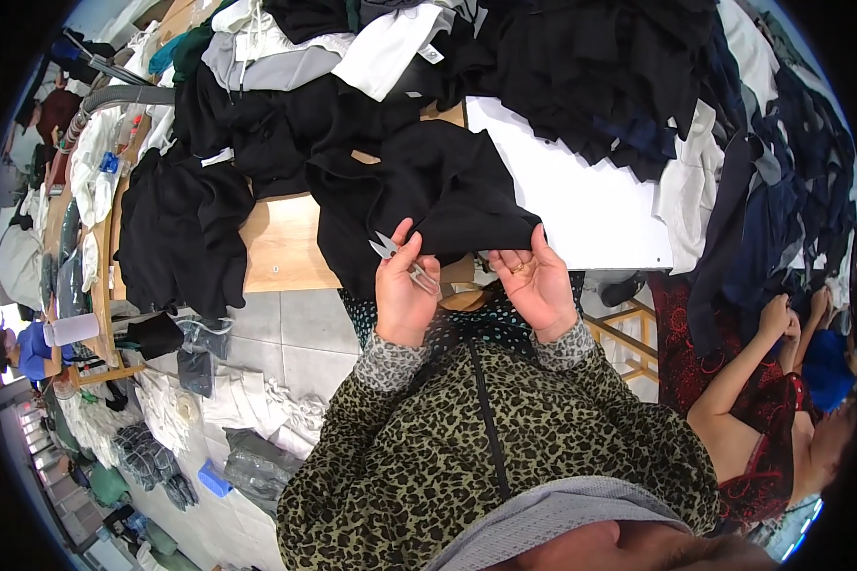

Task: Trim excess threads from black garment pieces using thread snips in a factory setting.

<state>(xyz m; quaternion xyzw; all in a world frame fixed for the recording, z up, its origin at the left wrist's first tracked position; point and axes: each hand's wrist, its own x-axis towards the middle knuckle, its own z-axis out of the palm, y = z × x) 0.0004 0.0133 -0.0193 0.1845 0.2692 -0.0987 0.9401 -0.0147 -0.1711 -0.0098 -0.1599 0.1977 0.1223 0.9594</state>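
A black garment [448, 186] is spread over the near table edge, its lower edge stretched between my two hands. My left hand [405, 300] is closed round small metal thread snips [387, 246]. Their pointed blades stick out past the thumb, away from me. The thumb and fingers of that same hand also pinch the garment's edge. At the other end, my right hand [541, 293] grips the garment's corner between thumb and fingers, palm turned up. Part of the snips' handle is hidden in the left palm.
Black garments [183, 228] lie left on the wooden table [286, 243]. A larger dark pile [595, 71] covers the back of the white tabletop [581, 214]. White and grey clothes [276, 62] lie beyond. To the right, a person in red patterned clothing [767, 457] sits close by, beside hanging navy garments [790, 209].
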